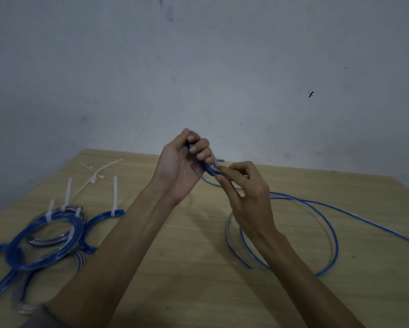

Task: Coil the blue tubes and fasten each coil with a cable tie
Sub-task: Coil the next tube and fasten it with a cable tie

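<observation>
done coils [44, 235]: far left of my left hand, on the table [198, 268], several blue rings stacked and overlapping, each cinched with a white tie whose tail sticks up

spare ties [97, 176]: left of my left hand and further back, a few loose white ones crossed on the wood

left hand [186, 162]: raised above the table, fingers curled tight round a bunch of blue tube [293, 202] turns; the bunch runs slantwise through my fist, from upper left down to lower right

right hand [243, 183]: just right of my left, lower, thumb and forefinger pinching at the bunch where it leaves my left fist; whether I also hold a tie there I cannot tell, the spot is too small and blurred

tube end [220, 160]: a short blue stub pokes out right of my left fist, just above my right fingertips

loose tube: right of and below my right hand, one wide loop lying flat on the table, with a long run trailing off to the right edge

key relation: the uncoiled length lies to the right of my left hand, on my right hand's side, so I judge my right is the nearer one to draw it in while my left keeps the bunch

stage: I judge this coil is only begun, not yet tied
</observation>
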`<state>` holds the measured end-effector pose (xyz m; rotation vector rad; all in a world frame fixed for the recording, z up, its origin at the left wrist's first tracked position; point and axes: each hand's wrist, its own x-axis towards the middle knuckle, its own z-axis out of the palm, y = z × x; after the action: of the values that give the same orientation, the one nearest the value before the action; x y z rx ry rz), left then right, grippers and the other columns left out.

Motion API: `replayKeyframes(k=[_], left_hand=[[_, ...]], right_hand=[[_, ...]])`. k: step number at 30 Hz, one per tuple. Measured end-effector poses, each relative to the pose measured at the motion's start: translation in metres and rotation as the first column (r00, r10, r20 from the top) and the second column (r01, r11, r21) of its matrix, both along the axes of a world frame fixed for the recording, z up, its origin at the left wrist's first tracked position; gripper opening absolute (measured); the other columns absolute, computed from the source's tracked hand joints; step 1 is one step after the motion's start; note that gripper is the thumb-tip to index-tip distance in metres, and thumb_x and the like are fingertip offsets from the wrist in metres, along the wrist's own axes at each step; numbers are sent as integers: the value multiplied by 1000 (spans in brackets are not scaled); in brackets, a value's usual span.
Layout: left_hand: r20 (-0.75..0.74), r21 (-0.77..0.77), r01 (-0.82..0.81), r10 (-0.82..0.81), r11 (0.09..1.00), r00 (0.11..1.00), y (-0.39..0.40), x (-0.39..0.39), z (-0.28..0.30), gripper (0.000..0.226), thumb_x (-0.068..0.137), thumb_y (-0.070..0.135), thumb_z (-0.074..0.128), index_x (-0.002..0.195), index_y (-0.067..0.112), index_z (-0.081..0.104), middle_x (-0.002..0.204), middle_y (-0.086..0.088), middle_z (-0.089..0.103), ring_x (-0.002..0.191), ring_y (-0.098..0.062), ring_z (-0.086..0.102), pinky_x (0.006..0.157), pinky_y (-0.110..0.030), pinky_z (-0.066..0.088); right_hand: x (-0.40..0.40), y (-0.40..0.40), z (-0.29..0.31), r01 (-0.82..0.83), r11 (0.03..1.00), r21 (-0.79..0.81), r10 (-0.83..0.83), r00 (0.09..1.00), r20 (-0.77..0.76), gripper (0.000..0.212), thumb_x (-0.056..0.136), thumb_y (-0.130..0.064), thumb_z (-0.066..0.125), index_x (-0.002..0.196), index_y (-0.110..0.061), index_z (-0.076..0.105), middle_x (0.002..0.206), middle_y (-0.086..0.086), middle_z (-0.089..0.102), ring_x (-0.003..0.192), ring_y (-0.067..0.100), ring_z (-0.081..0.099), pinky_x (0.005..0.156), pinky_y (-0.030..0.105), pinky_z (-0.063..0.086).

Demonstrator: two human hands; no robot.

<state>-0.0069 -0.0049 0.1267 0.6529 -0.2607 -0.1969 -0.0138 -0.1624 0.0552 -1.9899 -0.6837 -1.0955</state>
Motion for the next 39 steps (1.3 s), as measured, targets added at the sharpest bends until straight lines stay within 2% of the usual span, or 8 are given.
replayKeyframes(k=[10,17,21,27,33,36,38,39], left_hand=[[-91,-298,92,-125,950,988,-1,0,-3,39,107,31,33,72,16,39,60,4,27,49,-11,26,52,-23,30],[-239,-493,41,-181,869,954,-7,-1,-8,37,107,24,29,72,16,38,62,3,28,48,-13,28,56,-25,29],[-345,-462,-58,-119,885,931,-12,-2,-7,33,107,19,25,77,15,37,65,-1,32,54,-13,28,62,-27,30],[-437,-362,-99,-75,927,896,-5,10,-19,31,108,17,33,84,6,48,71,-8,48,66,-18,47,74,-33,44],[-389,49,70,-45,996,920,1,10,-24,40,102,36,54,104,-1,68,108,-14,72,104,-24,69,88,-34,55],[-135,621,24,76,783,988,2,2,-13,43,100,43,54,103,5,74,107,-6,77,91,-15,71,71,-25,55],[354,823,-428,252,372,901,8,5,-15,37,100,41,58,86,12,76,87,1,77,75,-13,69,62,-22,52],[622,732,-666,262,141,738,13,10,-18,33,99,42,59,84,17,75,86,5,75,79,-11,68,68,-23,51]], right_hand=[[3,-7,7,311,929,-202,-203,882,426,21,98,-17,68,113,-4,75,106,11,72,92,26,66,73,42,55],[13,-13,6,299,923,-243,-136,843,520,26,96,-16,70,116,0,73,118,12,73,110,27,70,92,43,56],[19,-16,-4,241,936,-257,-100,880,464,28,98,-15,67,119,4,70,107,13,75,94,24,73,97,44,56],[25,-8,-10,-2,996,-92,15,989,147,18,94,-12,69,108,-2,75,91,8,75,76,22,71,66,40,57],[25,-8,2,-56,997,56,60,995,-74,16,98,-9,64,109,-6,75,85,3,74,75,16,68,69,38,55],[26,-20,9,-44,990,133,78,963,-257,18,100,-14,62,108,-9,76,83,0,75,78,12,70,75,39,58],[27,-27,12,-43,988,151,98,920,-380,18,99,-18,64,108,-9,78,80,-2,75,76,9,71,78,38,59],[27,-28,14,-54,987,153,115,899,-423,19,98,-19,64,106,-9,78,79,-2,75,75,10,71,79,39,59]])
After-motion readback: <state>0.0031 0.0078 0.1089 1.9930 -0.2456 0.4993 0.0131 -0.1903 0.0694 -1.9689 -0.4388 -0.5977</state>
